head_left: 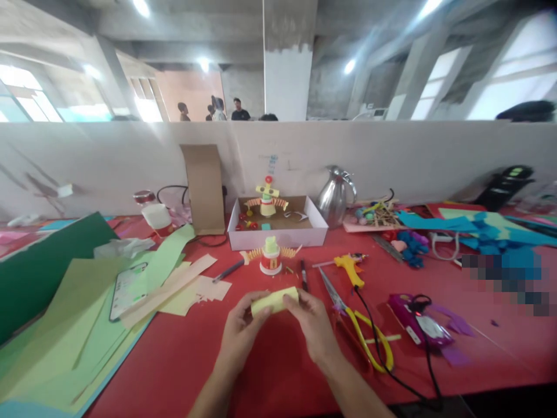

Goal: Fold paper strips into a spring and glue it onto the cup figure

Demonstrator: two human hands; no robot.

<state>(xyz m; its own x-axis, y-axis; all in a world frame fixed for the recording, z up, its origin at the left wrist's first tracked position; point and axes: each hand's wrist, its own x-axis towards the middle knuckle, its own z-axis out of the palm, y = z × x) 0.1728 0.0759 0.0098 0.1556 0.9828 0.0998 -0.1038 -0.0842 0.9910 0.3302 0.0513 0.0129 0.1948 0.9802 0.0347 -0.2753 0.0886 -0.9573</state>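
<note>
I have the left hand (241, 325) and right hand (312, 318) curled in, fingertips pinching either end of the yellow paper roll (275, 301), lower centre of the frame; I judge this the rolling step; next calls for even pressure against uncurling.

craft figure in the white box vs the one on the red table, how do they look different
The boxed figure is topped by a red ball; the table figure ends in a plain yellow-green piece. The boxed figure has a crosspiece with dark eye-like spots; the table figure has none. The boxed figure's lower body is pale yellow; the table figure's is red above a white base. Both stand upright with pleated arms spread sideways.
</note>
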